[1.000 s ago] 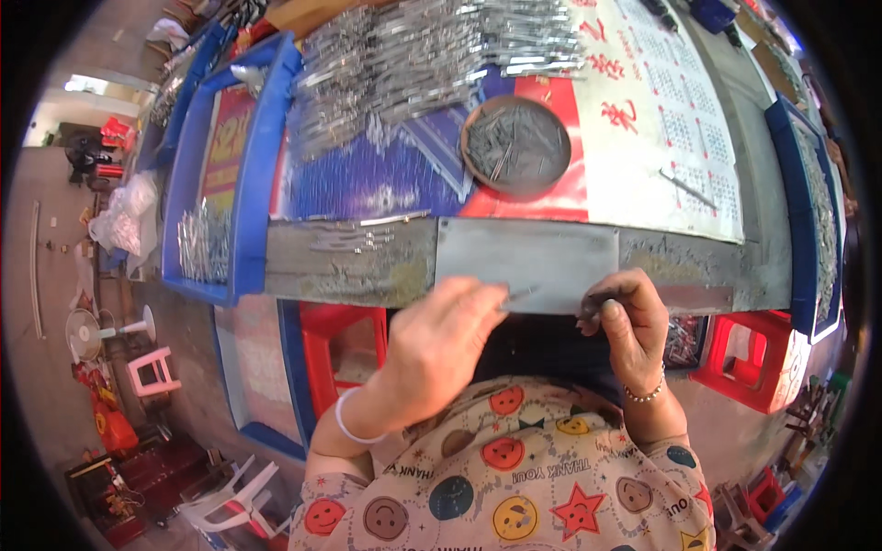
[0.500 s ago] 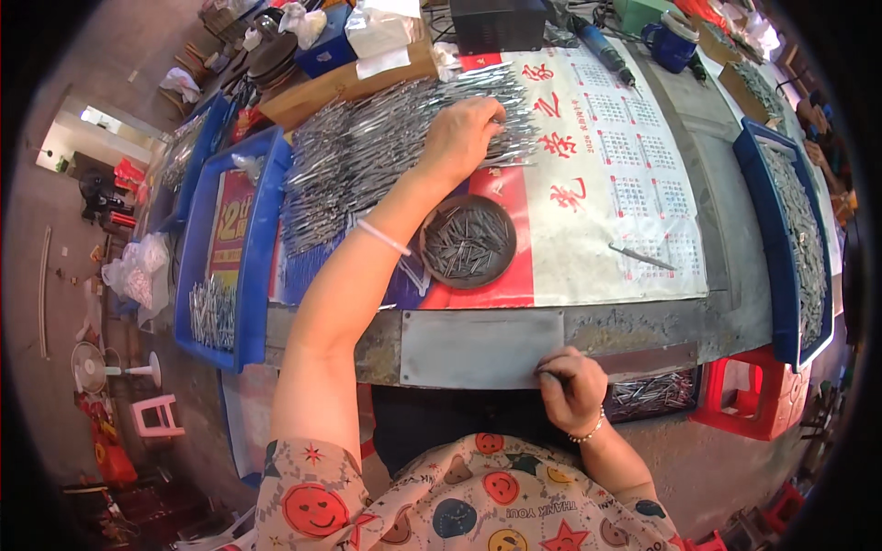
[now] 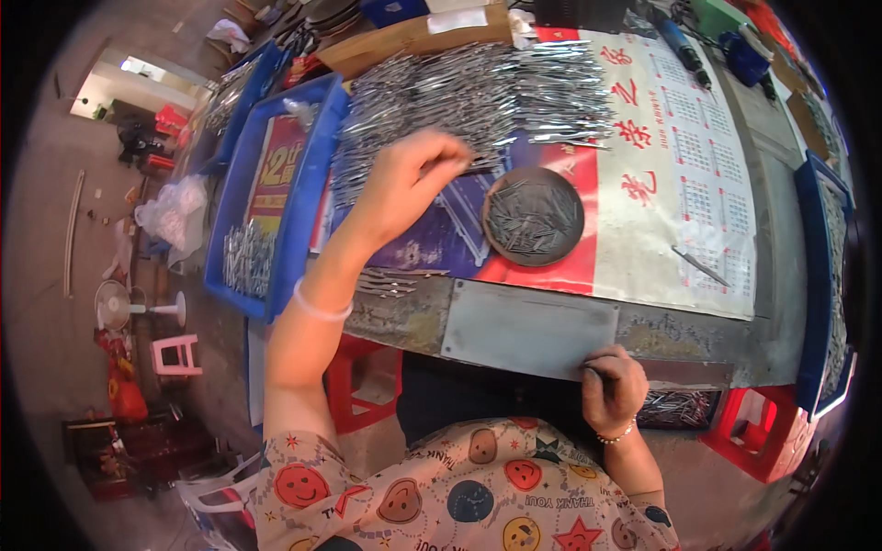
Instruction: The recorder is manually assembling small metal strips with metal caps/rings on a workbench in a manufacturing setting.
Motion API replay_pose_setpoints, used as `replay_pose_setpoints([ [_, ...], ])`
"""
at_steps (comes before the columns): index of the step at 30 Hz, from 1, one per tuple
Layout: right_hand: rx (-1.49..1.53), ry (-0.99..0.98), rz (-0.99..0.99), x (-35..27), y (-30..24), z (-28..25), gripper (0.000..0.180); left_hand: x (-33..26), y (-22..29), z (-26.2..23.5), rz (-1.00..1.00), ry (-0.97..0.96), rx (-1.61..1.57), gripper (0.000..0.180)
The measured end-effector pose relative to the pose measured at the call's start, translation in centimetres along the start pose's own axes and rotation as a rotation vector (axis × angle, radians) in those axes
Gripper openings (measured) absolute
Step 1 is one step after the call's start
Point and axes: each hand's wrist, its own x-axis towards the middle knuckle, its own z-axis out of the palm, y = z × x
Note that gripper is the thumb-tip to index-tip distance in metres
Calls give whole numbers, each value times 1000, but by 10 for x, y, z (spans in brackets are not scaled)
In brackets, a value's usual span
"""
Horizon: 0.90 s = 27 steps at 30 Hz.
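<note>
My left hand point(image 3: 409, 184) hovers over the purple part of the printed sheet, left of a round bowl point(image 3: 497, 241) of short dark metal pins point(image 3: 533, 216). Its fingers are bent toward the thumb, but the fingertips are blurred and any contents cannot be made out. Behind it lie dense rows of thin, shiny metal rods point(image 3: 432, 96). My right hand point(image 3: 614, 393) is closed at the right end of a grey metal plate point(image 3: 528, 326) on the table's front edge; whatever it grips is hidden. Several loose rods point(image 3: 395, 283) lie left of the plate.
A blue tray point(image 3: 322, 151) with upright rods stands at the left, another blue tray point(image 3: 810, 275) at the far right. A single rod point(image 3: 703, 266) lies on the calendar sheet point(image 3: 661, 193). Red stools point(image 3: 749, 432) stand below the table; a wooden board point(image 3: 413, 41) borders the rows.
My left hand has come away from the rows of rods, toward the left and nearer me. My right hand stays closed at the plate's edge. The whole view has shifted.
</note>
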Motion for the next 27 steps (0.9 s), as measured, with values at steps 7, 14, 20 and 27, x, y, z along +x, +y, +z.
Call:
replay_pose_setpoints([
  [7,-28,-26,10,2,-5,5,13,-125,-22,-32,-257,23,82,11],
  [14,-77,8,75,0,-10,13,11,-127,-29,-11,-75,-55,120,16],
  [20,-108,39,104,-1,-11,18,10,-114,-38,3,92,-129,236,18],
  [27,-120,34,113,-1,-12,18,10,-117,-47,1,93,-104,187,16],
])
